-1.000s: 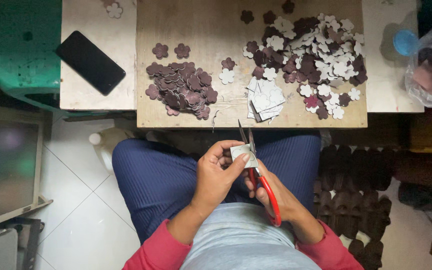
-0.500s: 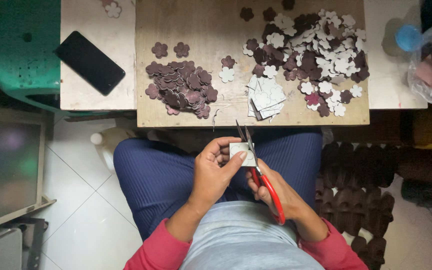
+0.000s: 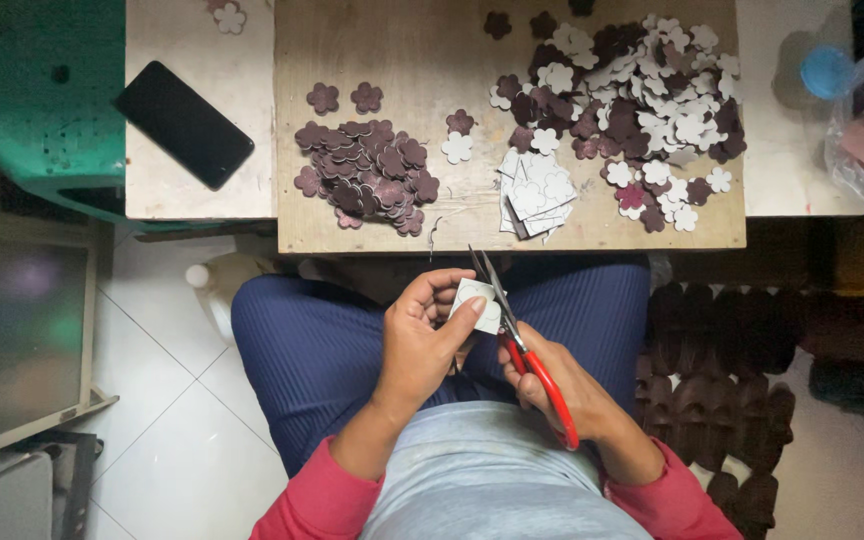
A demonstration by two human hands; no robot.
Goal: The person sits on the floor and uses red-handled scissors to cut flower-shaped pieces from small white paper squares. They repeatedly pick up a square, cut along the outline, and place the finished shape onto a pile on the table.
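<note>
Wooden board (image 3: 392, 40) up top, strewn with a mixed heap of white and maroon flower cut-outs (image 3: 642, 110), a pile of maroon flowers (image 3: 367, 175) and a stack of white squares (image 3: 537, 195), with a black phone (image 3: 184, 124) off to one side. Lower down, over the lap: left hand (image 3: 422, 345), fingers curled and pinching a small white paper piece (image 3: 479, 303). Just beside, right hand (image 3: 562, 385) wrapped shut on red-handled scissors (image 3: 527, 350), blades touching the paper.
</note>
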